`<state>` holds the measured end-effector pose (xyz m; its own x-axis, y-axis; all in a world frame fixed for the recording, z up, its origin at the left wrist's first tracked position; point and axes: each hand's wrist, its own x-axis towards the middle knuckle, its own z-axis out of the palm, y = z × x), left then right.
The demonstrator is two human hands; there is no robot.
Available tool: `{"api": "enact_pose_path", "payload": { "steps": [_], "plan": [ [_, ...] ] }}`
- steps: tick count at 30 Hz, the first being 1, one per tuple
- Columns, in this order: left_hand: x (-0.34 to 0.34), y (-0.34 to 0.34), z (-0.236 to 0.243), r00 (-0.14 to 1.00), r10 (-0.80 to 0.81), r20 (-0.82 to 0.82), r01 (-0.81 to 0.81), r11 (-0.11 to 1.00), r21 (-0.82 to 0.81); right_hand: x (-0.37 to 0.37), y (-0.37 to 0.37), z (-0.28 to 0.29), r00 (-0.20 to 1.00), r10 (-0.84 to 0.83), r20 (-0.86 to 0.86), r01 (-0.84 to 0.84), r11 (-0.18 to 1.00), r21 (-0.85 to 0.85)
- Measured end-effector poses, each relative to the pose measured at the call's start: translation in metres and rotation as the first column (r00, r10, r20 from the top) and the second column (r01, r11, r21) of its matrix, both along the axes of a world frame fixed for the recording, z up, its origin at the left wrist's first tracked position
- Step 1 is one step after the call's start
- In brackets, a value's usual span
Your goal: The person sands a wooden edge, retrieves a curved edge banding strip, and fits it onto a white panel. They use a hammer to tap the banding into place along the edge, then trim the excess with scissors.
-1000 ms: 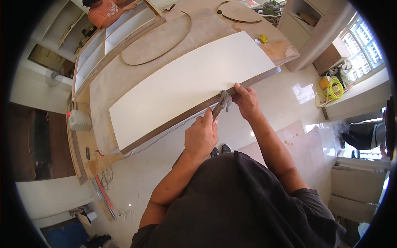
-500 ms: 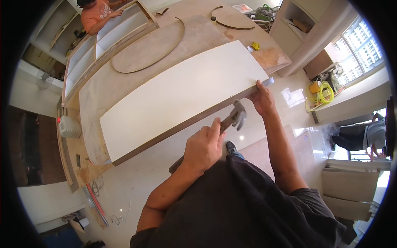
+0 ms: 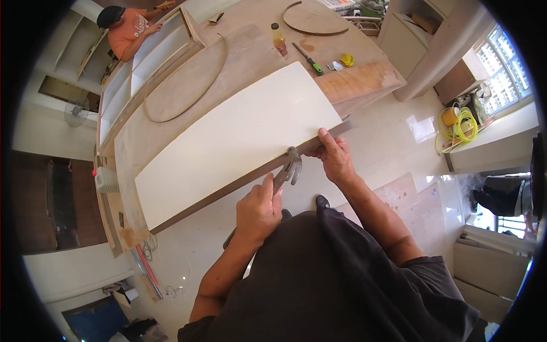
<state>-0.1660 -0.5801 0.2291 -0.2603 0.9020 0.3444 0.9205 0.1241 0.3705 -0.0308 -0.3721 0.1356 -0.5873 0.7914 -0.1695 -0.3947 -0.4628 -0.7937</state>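
My left hand (image 3: 259,208) is closed around the handle of a claw hammer (image 3: 294,165). The hammer's head is up against, or very near, a dark brown edging strip (image 3: 228,189); I cannot tell whether it touches. That strip runs along the near edge of a long white panel (image 3: 239,134) with a curved far side. Near the panel's right end my right hand (image 3: 336,157) grips the strip, thumb on top and fingers below. The strip's end sticks out past the panel's corner.
Under the panel is a large wooden worktable (image 3: 256,48). On it are a bottle (image 3: 278,41), a green-handled tool (image 3: 312,62), a yellow item (image 3: 346,59) and bent strips (image 3: 221,68). A co-worker (image 3: 128,31) is beside a white-lined frame (image 3: 156,54). A yellow hose (image 3: 467,125) lies right.
The hammer's head has moved left, up to the strip's edge. My right hand has come left and down in the picture along with the panel's right end, and the view has shifted slightly.
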Motion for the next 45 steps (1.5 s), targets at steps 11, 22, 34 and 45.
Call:
{"api": "enact_pose_path", "payload": {
  "steps": [11,22,34,45],
  "plan": [
    [0.040,0.048,0.010,0.992,-0.120,-0.039,0.122,0.990,0.073,0.041,0.045,0.007,0.992,-0.004,-0.129,-0.003,0.998,-0.056],
    [0.051,0.066,0.013,1.000,-0.029,-0.004,0.029,0.998,-0.053,0.045,0.045,0.010,0.999,-0.003,-0.041,0.000,0.998,-0.061],
    [0.046,0.063,0.006,0.985,0.033,0.168,-0.040,0.998,0.043,0.052,0.050,0.012,0.994,0.093,-0.051,-0.097,0.992,-0.076],
    [0.061,0.057,0.029,0.991,-0.088,0.097,0.070,0.983,0.172,0.042,0.058,0.018,0.975,0.218,-0.044,-0.220,0.974,-0.056]
  ]
}}
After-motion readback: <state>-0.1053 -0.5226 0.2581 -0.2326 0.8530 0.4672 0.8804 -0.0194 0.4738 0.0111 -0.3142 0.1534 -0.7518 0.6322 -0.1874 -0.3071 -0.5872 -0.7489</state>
